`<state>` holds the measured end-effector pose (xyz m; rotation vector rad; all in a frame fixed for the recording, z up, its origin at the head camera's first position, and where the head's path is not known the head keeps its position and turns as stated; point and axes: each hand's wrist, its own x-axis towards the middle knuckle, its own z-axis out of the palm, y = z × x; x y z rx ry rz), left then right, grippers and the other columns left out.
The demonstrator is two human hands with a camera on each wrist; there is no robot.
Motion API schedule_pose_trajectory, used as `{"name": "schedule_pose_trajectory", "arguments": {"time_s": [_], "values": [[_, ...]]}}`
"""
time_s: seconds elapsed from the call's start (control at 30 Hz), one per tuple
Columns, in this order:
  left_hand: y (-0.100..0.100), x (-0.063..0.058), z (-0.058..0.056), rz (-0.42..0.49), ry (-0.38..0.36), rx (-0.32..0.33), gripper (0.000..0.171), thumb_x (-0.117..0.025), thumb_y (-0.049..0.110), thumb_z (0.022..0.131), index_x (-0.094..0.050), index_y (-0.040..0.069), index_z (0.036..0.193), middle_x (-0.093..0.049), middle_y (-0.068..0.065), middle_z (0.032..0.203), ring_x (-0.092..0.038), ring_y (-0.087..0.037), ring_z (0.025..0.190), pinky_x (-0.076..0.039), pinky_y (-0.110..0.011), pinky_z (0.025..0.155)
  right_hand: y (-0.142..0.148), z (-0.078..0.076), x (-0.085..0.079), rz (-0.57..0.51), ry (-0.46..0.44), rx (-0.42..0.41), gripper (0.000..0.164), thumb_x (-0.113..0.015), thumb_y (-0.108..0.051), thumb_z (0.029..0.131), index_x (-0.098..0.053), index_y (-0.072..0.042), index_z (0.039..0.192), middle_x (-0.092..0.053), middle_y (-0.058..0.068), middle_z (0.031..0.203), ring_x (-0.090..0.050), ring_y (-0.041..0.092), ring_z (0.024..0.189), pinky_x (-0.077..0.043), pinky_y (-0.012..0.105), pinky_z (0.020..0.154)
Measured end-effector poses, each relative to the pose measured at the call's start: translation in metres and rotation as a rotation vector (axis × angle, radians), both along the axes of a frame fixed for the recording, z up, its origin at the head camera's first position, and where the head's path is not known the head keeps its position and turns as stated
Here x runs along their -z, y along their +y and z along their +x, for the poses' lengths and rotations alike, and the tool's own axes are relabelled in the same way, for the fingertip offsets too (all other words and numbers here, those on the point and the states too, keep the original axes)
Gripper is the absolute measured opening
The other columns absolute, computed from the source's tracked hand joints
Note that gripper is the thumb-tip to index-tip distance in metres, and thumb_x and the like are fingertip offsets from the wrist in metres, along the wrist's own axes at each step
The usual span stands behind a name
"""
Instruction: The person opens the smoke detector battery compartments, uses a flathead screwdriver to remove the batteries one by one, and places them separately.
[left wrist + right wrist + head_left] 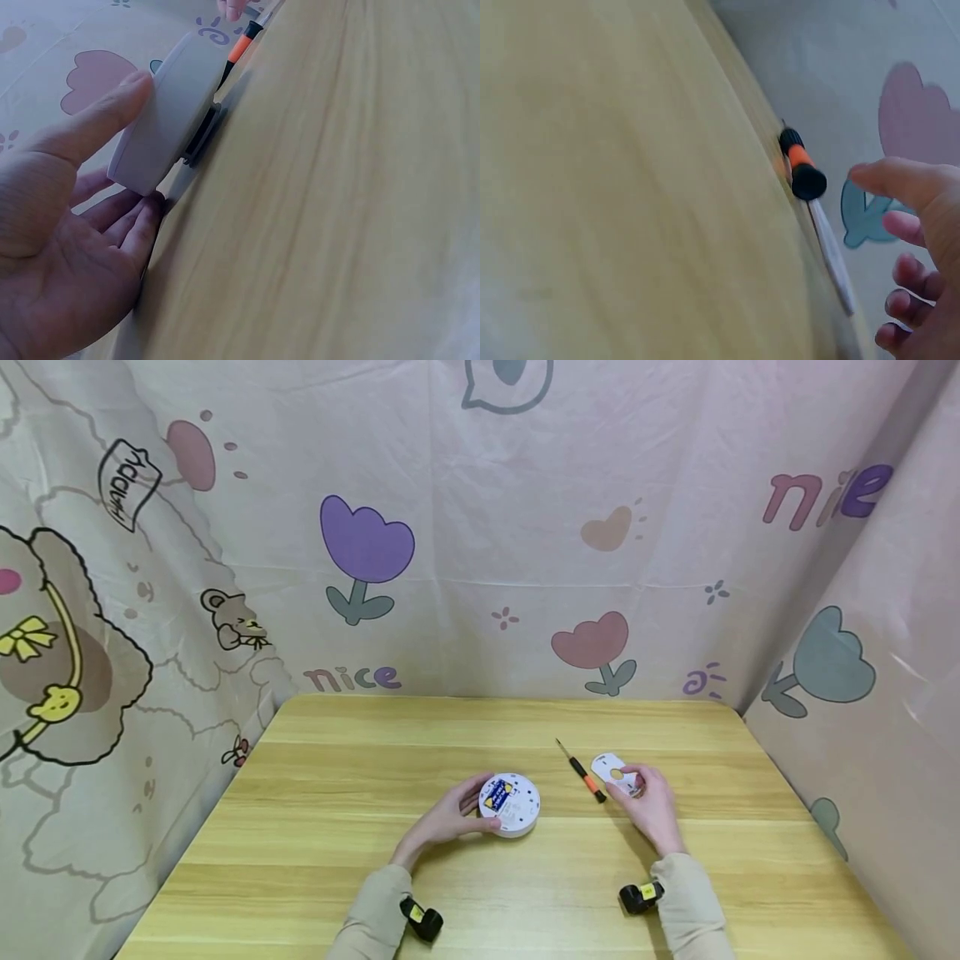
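**Round white case (519, 814) held by the left hand (450, 817)**

The case is held over the middle of the table (300, 827) by its left side: the thumb is laid on the near edge, and the other fingers are set against the far-left rim. Its face, marked with a blue label (498, 795), is turned up, and a dark part (201, 135) is seen beneath it in the left wrist view. To the right, over a flat white plate (606, 763) with a round hole, the right hand (654, 806) is held with its fingers apart and nothing clamped between them; whether the plate is touched cannot be told. A screwdriver (583, 777) is laid between case and plate, its tip pointed far and left.

Judged by its looks, the case is light, stiff and rather slippery plastic, likely to be cracked by a drop. It is best gripped at opposite points of the side wall, with the dark part left unpressed. The plate looks thin and stiff, best lifted by its edge.
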<state>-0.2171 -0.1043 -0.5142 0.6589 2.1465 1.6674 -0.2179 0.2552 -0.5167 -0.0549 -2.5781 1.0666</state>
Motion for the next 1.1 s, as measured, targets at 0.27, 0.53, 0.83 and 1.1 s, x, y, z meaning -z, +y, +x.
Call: {"name": "schedule_pose_trajectory", "arguments": {"time_s": [0.27, 0.53, 0.83, 1.1], "values": [[-0.002, 0.003, -0.001, 0.004, 0.005, 0.022, 0.087, -0.075, 0.014, 0.09, -0.022, -0.006, 0.156, -0.022, -0.028, 0.164, -0.027, -0.045, 0.151, -0.026, -0.052, 0.125, -0.022, -0.002, -0.014, 0.159, -0.045, -0.15, 0.034, -0.081, -0.019, 0.082, -0.073, 0.0, 0.109, -0.067, 0.008, 0.086, -0.054, 0.016, 0.075, -0.044, 0.025, 0.067], [-0.002, 0.0, 0.0, 0.055, -0.029, 0.034, 0.085, -0.072, 0.008, 0.091, -0.02, -0.01, 0.155, -0.021, -0.03, 0.163, -0.026, -0.046, 0.151, -0.025, -0.052, 0.125, -0.033, -0.006, -0.012, 0.191, 0.005, -0.16, 0.029, -0.082, -0.015, 0.082, -0.074, 0.001, 0.104, -0.067, 0.009, 0.083, -0.056, 0.017, 0.073, -0.047, 0.028, 0.066], [-0.005, -0.004, 0.002, 0.071, -0.019, 0.038, 0.077, -0.065, 0.01, 0.096, -0.02, -0.012, 0.154, -0.022, -0.032, 0.162, -0.025, -0.048, 0.15, -0.023, -0.054, 0.125, -0.04, -0.011, -0.009, 0.249, 0.026, -0.134, 0.024, -0.079, -0.015, 0.083, -0.075, 0.002, 0.1, -0.07, 0.014, 0.086, -0.066, 0.027, 0.081, -0.056, 0.049, 0.079], [-0.003, -0.004, 0.002, 0.06, -0.004, 0.002, 0.07, -0.061, 0.006, 0.097, -0.022, -0.013, 0.153, -0.025, -0.034, 0.16, -0.029, -0.05, 0.148, -0.026, -0.056, 0.124, -0.046, -0.014, -0.01, 0.279, -0.061, -0.124, 0.03, -0.078, -0.021, 0.085, -0.073, 0.001, 0.105, -0.07, 0.013, 0.091, -0.065, 0.025, 0.08, -0.057, 0.045, 0.07]]}}
